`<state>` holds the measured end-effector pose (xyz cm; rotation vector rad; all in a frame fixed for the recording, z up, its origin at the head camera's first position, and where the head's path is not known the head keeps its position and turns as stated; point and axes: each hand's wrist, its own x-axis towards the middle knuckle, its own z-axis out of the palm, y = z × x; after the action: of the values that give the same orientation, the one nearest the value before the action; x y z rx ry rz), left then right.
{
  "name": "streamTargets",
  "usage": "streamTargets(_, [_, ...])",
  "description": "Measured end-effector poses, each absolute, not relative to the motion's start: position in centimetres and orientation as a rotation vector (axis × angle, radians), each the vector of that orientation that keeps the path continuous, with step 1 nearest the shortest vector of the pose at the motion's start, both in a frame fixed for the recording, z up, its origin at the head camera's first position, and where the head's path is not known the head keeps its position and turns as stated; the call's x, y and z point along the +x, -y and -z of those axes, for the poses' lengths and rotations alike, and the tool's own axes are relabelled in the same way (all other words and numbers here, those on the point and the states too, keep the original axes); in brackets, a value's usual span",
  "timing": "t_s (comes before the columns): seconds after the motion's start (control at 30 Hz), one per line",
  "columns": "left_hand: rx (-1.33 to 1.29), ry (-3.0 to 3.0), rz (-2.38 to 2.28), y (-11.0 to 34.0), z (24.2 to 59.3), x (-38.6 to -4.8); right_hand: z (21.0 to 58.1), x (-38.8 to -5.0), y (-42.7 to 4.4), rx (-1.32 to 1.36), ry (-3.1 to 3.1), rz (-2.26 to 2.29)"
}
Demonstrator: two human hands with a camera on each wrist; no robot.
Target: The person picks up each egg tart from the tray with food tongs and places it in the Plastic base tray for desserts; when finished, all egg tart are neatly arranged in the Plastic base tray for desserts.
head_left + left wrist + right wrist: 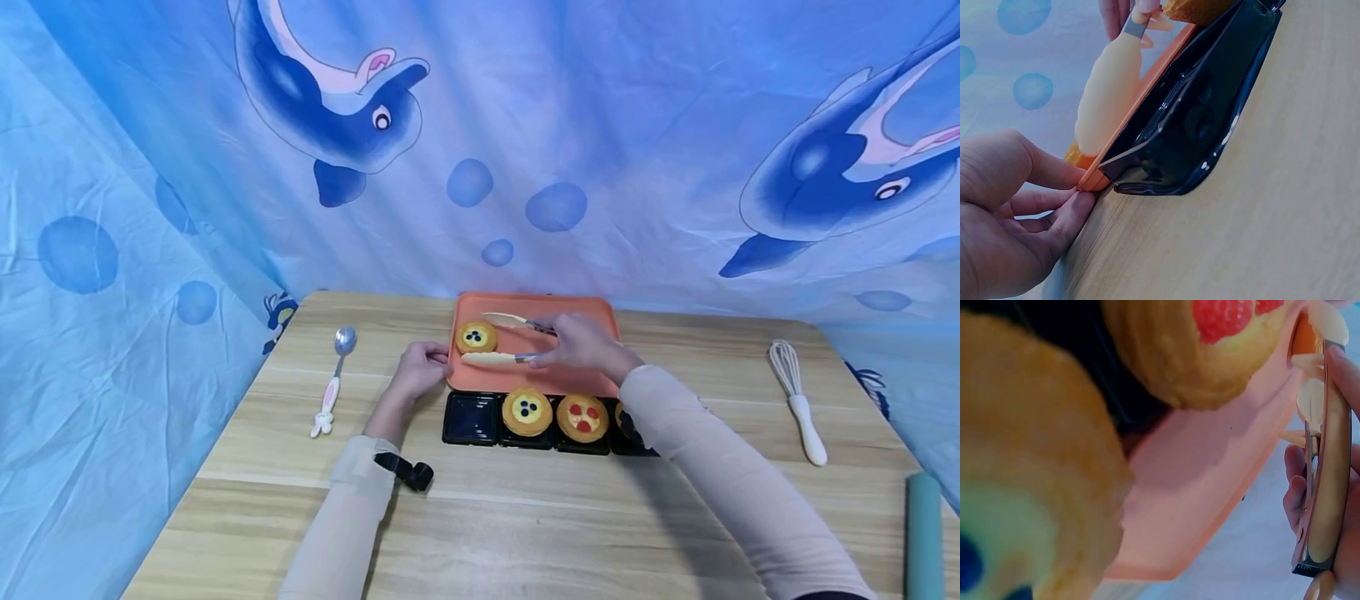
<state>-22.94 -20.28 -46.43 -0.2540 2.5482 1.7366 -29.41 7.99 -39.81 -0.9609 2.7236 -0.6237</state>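
The orange tray [525, 302] lies at the back of the table. My left hand [423, 368] pinches its left edge between thumb and fingers, seen close in the left wrist view. In my right hand [576, 342] I hold tongs [492, 359] with cream-coloured tips, spread apart over the tray. Between the tips sits a blueberry tart [476, 337] at the tray's left end; contact cannot be made out. In front of the tray stands a row of black square boxes [471, 418]. They carry another blueberry tart [527, 412], a strawberry tart [582, 417] and one mostly hidden by my right sleeve.
A spoon with a rabbit handle [328, 396] lies to the left. On the right are a whisk [799, 404] and a teal cylinder [924, 533] by the table edge. A blue curtain [510, 125] with dolphins hangs behind the table.
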Motion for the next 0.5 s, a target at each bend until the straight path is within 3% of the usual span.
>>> streamTargets(0.5, [-0.258,-2.551,-1.738,20.31,46.13,-22.83,39.8,-29.27,-7.8,-0.959,-2.744,0.64])
